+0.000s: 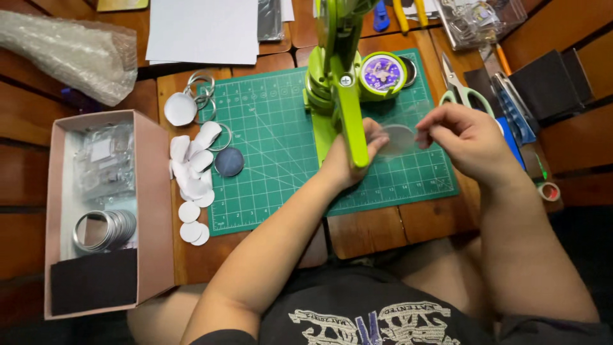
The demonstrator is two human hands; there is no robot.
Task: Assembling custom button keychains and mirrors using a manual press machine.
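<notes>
Wooden slatted table (396, 227) carries it all. A green cutting mat (274, 160) lies flat at centre, a pink open box (156, 211) sits at its left, touching white paper discs (191, 185) spilled between them. Bubble wrap (70, 54) lies far left, white paper sheets (204, 29) up top, scissors (463, 92) right.
</notes>
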